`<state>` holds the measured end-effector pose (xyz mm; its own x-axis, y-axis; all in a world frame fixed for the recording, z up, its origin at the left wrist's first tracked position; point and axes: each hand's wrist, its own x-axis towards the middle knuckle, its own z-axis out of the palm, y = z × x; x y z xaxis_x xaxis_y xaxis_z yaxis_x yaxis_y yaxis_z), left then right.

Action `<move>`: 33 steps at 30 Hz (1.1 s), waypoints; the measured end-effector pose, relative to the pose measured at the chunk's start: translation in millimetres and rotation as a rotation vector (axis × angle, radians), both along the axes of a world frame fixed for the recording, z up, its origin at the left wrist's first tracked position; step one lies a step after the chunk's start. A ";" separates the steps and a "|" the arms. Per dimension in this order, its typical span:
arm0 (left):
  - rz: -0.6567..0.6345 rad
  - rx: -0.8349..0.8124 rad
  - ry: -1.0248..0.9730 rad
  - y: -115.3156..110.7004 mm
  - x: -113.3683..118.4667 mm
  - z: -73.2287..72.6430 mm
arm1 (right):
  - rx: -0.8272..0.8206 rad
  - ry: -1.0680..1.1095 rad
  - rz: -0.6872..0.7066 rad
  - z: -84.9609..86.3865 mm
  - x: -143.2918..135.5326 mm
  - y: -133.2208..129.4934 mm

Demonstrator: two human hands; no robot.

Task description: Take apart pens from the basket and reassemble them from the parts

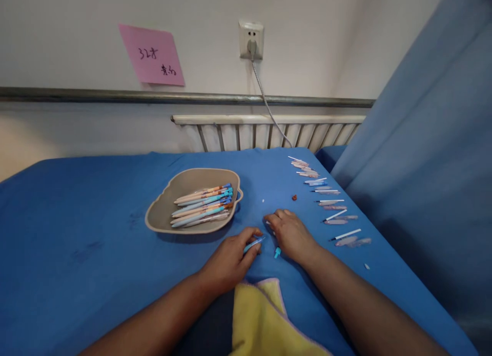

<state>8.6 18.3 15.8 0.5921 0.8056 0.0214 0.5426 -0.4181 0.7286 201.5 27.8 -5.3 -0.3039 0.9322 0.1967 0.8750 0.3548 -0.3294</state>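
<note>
From the head view, here is the left hand (229,256), partly closed over the blue cloth (88,202), pinching a blue tube (254,244) between thumb and fingers; its tip juts toward the other hand, perhaps held that way to leave that end free. Across from it, the right hand (290,234) is low, palm down, fingers bent and fingertips close to the cloth. A white bit (270,225) peeks out under those fingers; whether it is gripped or merely covered, the view cannot tell. Just below, between the 2 hands, lies a teal clip (277,252), likely put there to be near both. Farther up the cloth sit a brown clip (294,197) and a white speck (263,201), apart from each other. Over on the left, the tray (157,217) holds a bundle of pens (202,205), all slanting much the same way, their coloured ends by the tray's handle; the tray seems set there for the left hand's easy reach. And on the right, small groups of parts (346,241) run in a line along the cloth's edge, most with a white rod, spaced apart probably to keep each set distinct. A white tip (366,266) lies below that line, and a yellow towel (255,317) bunches up nearest the person, below the hands.
</note>
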 end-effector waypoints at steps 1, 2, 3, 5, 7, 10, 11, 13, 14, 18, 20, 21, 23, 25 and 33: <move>0.003 0.008 0.000 0.1 -0.2 0.2 | -0.001 0.089 -0.001 1.6 0.0 -2.3; 0.011 0.013 -0.001 0.2 -0.5 0.5 | -0.017 0.205 0.004 3.0 0.0 -4.8; 0.021 0.016 -0.001 0.4 -0.9 1.1 | -0.051 0.335 0.015 4.2 0.1 -7.4; 0.036 0.015 0.005 1.0 -1.4 2.2 | -0.152 0.564 0.048 5.0 0.1 -12.6; 0.040 0.017 0.016 1.4 -1.6 2.8 | -0.235 0.683 0.068 4.0 -0.6 -16.7; 0.044 0.035 0.020 1.0 -1.3 1.6 | -0.266 0.717 0.073 1.4 -4.4 -20.1; 0.042 0.040 0.017 0.6 -1.1 0.8 | -0.266 0.715 0.079 0.9 -6.1 -20.7; 0.031 0.043 0.017 -0.4 -0.9 -0.8 | -0.257 0.709 0.093 1.0 -8.6 -21.3; 0.022 0.041 0.021 -0.8 -0.9 -1.3 | -0.250 0.705 0.101 1.3 -8.8 -21.2; 0.024 0.038 0.045 -1.0 -1.8 -1.4 | -0.247 0.733 0.059 -0.2 1.9 -16.4; 0.039 0.039 0.047 -0.2 -2.3 -0.9 | -0.260 0.742 -0.010 -4.3 13.0 -11.5; 0.043 0.040 0.047 0.2 -2.6 -0.7 | -0.272 0.733 -0.038 -6.8 18.6 -8.9; 0.042 0.040 0.046 0.7 -2.9 -0.5 | -0.325 0.701 -0.053 -11.5 27.5 -4.5; 0.038 0.039 0.052 0.5 -3.0 -0.2 | -0.401 0.731 -0.044 -13.5 31.1 -2.1; 0.060 0.032 -0.025 -3.9 -1.4 1.8 | -0.638 1.279 -0.032 9.6 10.4 -10.7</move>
